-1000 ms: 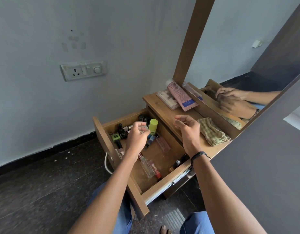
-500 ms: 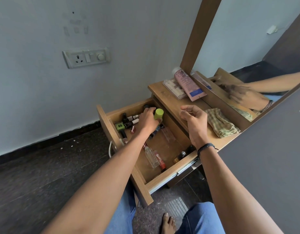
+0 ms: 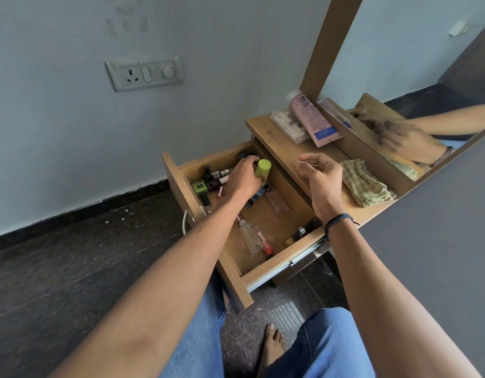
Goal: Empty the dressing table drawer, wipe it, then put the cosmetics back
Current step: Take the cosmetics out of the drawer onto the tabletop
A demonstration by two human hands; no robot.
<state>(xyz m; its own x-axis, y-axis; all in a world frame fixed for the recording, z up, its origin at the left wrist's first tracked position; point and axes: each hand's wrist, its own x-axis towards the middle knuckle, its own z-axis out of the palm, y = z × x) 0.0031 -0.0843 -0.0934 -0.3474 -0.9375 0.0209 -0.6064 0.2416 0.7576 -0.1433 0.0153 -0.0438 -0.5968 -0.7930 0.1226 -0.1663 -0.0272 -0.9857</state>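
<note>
A grey wall point(image 3: 72, 145) and a dark floor point(image 3: 72, 255) fill most of the view. A big mirror point(image 3: 399, 64) with a wood frame stands on the right. Under it is a wood bench point(image 3: 279, 148). The drawer point(image 3: 276, 261) is pulled all the way out, and many cosmetics lie in it.

A person in blue jeans point(image 3: 331, 345) reaches out with both arms.

The left hand point(image 3: 244, 177) is down in the far corner of the drawer. Its fingers curl over the small things there. It touches a bottle with a green cap point(image 3: 263, 168). I cannot tell if it grips the bottle. The right hand point(image 3: 321, 178) hangs over the edge of the bench and touches nothing on it. Its fingers are curled, and the thumb and first finger come close together. A thin line shows at the fingertips, but it is too small to tell what it is. A dark band point(image 3: 339, 221) goes around that wrist.

On the bench, a folded check cloth point(image 3: 364, 186) lies near the right hand. Farther back, a pink tube point(image 3: 312, 118) rests partly on a flat white pack point(image 3: 287, 126).

In the drawer, a clear bottle point(image 3: 250, 237) lies on its side, just beside a red thing point(image 3: 267, 248). Two dark bottles point(image 3: 304, 233) lie in the corner under the right wrist. Little polish bottles point(image 3: 214, 181) sit in a bunch by the left hand.

A white switch plate point(image 3: 144, 73) is on the wall. A bare foot point(image 3: 272, 345) is on the floor.
</note>
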